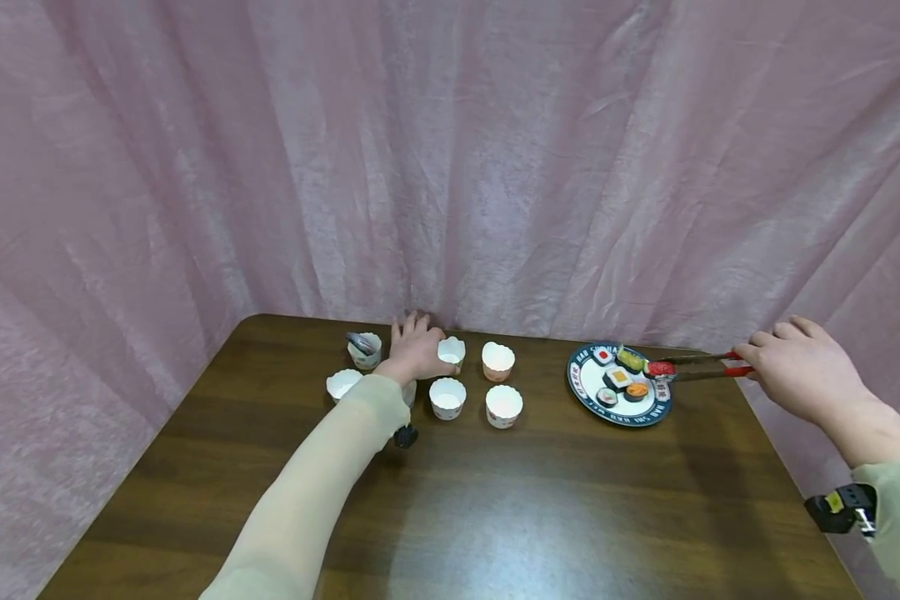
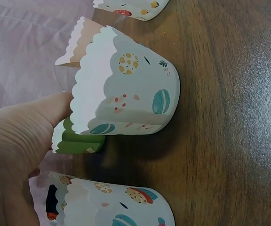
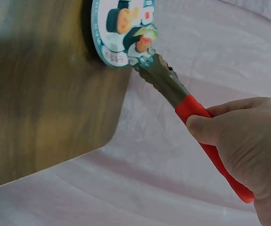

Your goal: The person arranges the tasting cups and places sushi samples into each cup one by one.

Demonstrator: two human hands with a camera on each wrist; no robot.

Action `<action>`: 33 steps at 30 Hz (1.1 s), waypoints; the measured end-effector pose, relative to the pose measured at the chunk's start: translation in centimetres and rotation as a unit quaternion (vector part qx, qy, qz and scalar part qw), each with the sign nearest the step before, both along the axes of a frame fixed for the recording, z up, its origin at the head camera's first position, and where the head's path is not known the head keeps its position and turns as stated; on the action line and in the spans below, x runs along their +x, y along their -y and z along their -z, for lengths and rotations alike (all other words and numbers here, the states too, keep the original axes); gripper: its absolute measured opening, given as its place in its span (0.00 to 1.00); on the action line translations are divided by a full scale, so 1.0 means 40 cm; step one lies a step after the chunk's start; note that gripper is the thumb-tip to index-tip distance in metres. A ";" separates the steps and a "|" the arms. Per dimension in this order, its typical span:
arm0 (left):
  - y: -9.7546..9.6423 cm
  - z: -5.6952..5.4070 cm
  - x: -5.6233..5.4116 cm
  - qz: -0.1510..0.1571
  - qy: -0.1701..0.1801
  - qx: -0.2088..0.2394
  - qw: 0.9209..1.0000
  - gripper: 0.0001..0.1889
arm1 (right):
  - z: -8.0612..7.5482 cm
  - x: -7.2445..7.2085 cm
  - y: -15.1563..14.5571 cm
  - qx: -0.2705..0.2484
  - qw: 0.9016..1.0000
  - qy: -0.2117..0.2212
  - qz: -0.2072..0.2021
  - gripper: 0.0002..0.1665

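Note:
My left hand (image 1: 417, 348) reaches in among the paper cupcake cups, fingers spread at the back row. Its thumb lies by the rim of a cup with green on it (image 2: 83, 141); whether they touch, I cannot tell. In the left wrist view a white scalloped cup (image 2: 126, 89) stands in front of that one. My right hand (image 1: 795, 367) grips red-handled metal tongs (image 3: 194, 110). Between the tong tips is a red-topped sushi piece (image 1: 660, 369), over the right rim of a round plate (image 1: 581, 392). Several other sushi pieces, one with orange topping (image 1: 636, 391), lie on the plate.
Cups stand in two rows, including a peach one (image 1: 498, 363) at the back and a white one (image 1: 503, 407) in front. The back-left cup (image 1: 365, 358) holds a dark, silvery piece (image 1: 361, 342). The wooden table (image 1: 570, 500) meets a pink curtain (image 1: 495, 167) behind.

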State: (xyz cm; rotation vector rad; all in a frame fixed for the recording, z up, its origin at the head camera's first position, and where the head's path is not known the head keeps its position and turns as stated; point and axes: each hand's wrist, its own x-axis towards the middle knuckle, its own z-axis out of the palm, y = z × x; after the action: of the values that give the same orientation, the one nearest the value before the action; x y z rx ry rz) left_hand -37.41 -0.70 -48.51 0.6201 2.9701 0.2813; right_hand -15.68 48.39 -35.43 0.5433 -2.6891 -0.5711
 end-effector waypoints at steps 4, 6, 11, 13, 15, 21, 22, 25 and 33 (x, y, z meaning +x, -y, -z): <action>0.001 0.006 -0.010 -0.003 0.007 0.006 1.000 0.43 | -0.035 -0.010 0.027 -0.007 1.000 -0.014 -0.017 0.19; 0.002 0.008 -0.014 -0.003 0.006 0.010 1.000 0.42 | -0.052 -0.022 0.054 -0.004 1.000 -0.014 -0.022 0.21; 0.004 0.002 -0.014 -0.001 0.008 0.010 1.000 0.38 | -0.086 -0.060 0.155 0.011 1.000 0.000 -0.019 0.25; 0.005 -0.004 -0.009 -0.002 0.009 0.005 1.000 0.37 | -0.094 -0.081 0.200 0.014 1.000 0.006 -0.023 0.25; 0.005 -0.007 -0.005 -0.002 0.010 0.003 1.000 0.36 | -0.100 -0.103 0.246 0.014 0.999 0.011 -0.028 0.25; 0.004 0.003 -0.012 -0.001 0.011 0.003 1.000 0.35 | -0.097 -0.168 0.368 0.004 0.998 -0.002 -0.067 0.21; 0.003 0.006 -0.015 -0.002 0.012 0.003 1.000 0.35 | -0.095 -0.178 0.386 0.002 0.997 -0.005 -0.073 0.21; 0.000 0.011 -0.019 -0.002 0.011 0.002 1.000 0.34 | -0.084 -0.204 0.434 0.000 0.996 -0.014 -0.092 0.18; -0.005 0.008 -0.019 -0.004 0.011 0.011 1.000 0.33 | -0.046 -0.262 0.524 0.006 0.991 -0.024 -0.131 0.18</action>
State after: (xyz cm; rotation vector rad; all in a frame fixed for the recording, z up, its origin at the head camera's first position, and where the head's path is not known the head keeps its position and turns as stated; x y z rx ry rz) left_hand -38.18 -0.51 -48.84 0.6042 2.9529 0.3193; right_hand -26.17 27.44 -33.60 0.8587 -2.5139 -0.5184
